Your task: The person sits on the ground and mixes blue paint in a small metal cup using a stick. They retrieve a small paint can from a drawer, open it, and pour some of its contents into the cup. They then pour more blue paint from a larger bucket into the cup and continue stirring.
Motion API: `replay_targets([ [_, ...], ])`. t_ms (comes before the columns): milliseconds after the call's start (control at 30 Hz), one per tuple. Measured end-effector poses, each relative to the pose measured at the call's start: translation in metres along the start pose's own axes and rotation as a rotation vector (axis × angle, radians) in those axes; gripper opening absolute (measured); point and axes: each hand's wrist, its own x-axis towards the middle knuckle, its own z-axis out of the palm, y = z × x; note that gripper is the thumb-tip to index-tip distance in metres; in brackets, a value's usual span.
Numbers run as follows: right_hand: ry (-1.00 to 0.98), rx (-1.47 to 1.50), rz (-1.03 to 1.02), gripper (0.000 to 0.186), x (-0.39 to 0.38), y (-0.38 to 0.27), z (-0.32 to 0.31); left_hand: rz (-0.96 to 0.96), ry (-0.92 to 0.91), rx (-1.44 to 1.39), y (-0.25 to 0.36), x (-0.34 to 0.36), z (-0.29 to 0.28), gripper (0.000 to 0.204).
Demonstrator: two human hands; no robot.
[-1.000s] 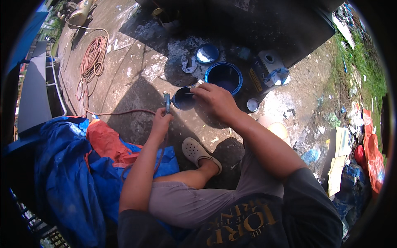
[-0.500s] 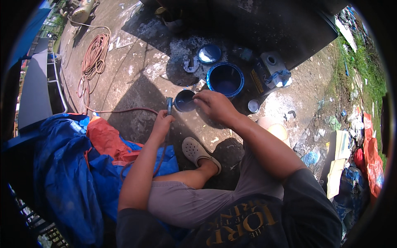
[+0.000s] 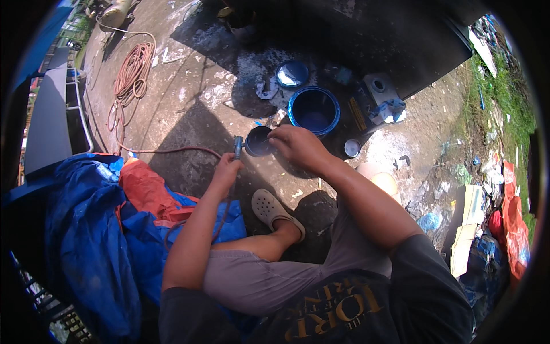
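My left hand (image 3: pixel 229 167) is closed around the handle of what looks like a spray gun (image 3: pixel 238 147), with a blue-grey metal head above my fingers. Beside that head sits a round open cup (image 3: pixel 251 142), dark inside; it seems joined to the gun. Over the cup's right edge, my right hand (image 3: pixel 295 146) pinches a thin stick-like thing that reaches into the cup, mostly hidden by my fingers. Just beyond my right hand stands a large open paint can (image 3: pixel 290 109) with a blue-smeared rim. Its round lid (image 3: pixel 292 74) lies behind it.
A reddish hose (image 3: pixel 172 152) runs from a coil (image 3: pixel 133 71) toward my left hand. Right of the paint can are a rectangular tin (image 3: pixel 378 86) with a rag (image 3: pixel 389 110) and a small can (image 3: pixel 352 148). Blue tarp (image 3: pixel 91 229) lies at left; litter and cardboard (image 3: pixel 467 229) at right.
The view has shifted very slightly. Both hands keep their places at the gun and the cup, with no clear change in grip.
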Motion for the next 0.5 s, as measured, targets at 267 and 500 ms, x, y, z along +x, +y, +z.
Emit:
replay_targets([
  [267, -0.038, 0.079, -0.003, 0.022, 0.002, 0.002, -0.001, -0.005, -0.003, 0.009, 0.007, -0.002, 0.002, 0.034],
  [500, -0.011, 0.032, -0.007, 0.023, 0.003, 0.003, -0.002, -0.020, -0.004, 0.025, 0.008, -0.001, 0.004, 0.034],
])
